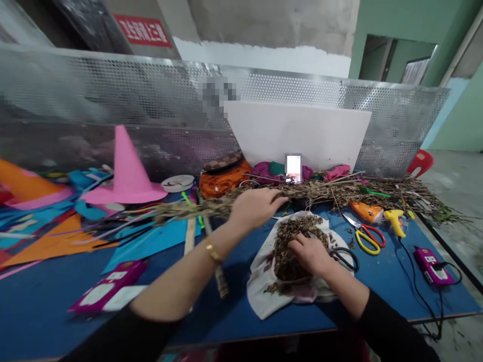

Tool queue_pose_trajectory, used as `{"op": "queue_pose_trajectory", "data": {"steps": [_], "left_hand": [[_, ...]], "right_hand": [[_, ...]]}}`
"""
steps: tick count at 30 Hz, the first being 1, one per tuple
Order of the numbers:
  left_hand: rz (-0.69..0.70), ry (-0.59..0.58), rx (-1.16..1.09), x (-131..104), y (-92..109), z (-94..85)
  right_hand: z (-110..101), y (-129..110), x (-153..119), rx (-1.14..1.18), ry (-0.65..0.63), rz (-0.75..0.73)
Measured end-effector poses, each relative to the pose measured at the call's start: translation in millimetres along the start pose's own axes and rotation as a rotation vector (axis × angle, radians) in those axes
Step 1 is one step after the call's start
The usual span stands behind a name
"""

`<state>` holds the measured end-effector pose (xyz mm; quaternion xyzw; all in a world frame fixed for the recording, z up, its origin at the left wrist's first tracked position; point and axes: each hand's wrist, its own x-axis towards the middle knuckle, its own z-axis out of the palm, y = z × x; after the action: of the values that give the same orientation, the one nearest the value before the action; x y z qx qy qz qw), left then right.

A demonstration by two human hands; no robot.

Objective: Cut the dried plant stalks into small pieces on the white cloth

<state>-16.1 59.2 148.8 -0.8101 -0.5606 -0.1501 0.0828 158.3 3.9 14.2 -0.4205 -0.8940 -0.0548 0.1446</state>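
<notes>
My left hand (256, 207) reaches over a long bundle of dried stalks (222, 203), its fingers stretched out to the right and the palm hidden. A gold bracelet (213, 250) circles that wrist. Lower and to the right, my right hand (310, 255) bends its fingers into a heap of dried leaves (289, 271), fingertips partly sunk among the bits. The heap lies on a white cloth (260, 296). Beside the right hand are black-handled scissors (353, 259), partly covered by the hand and leaves.
Red-and-yellow-handled scissors (372, 239), a yellow glue gun (395, 221) and a purple box (432, 266) with cords lie at right. A pink cone hat (126, 173), coloured sheets (147, 239) and another purple box (109, 286) occupy the left. A lit phone (293, 167) stands before a white board (302, 130).
</notes>
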Motion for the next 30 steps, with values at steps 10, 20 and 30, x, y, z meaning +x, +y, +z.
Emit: {"op": "queue_pose_trajectory", "data": {"steps": [10, 20, 30], "left_hand": [[0.284, 0.030, 0.060, 66.8, 39.6, 118.9], [0.434, 0.084, 0.138, 48.9, 25.8, 130.6], [-0.061, 0.018, -1.015, -14.1, 37.6, 108.2]], "right_hand": [[15.5, 8.8, -2.8, 0.497, 0.169, 0.165], [10.6, 7.3, 7.1, 1.304, 0.345, 0.489], [-1.2, 8.6, 9.1, 1.847, 0.417, 0.681]]}}
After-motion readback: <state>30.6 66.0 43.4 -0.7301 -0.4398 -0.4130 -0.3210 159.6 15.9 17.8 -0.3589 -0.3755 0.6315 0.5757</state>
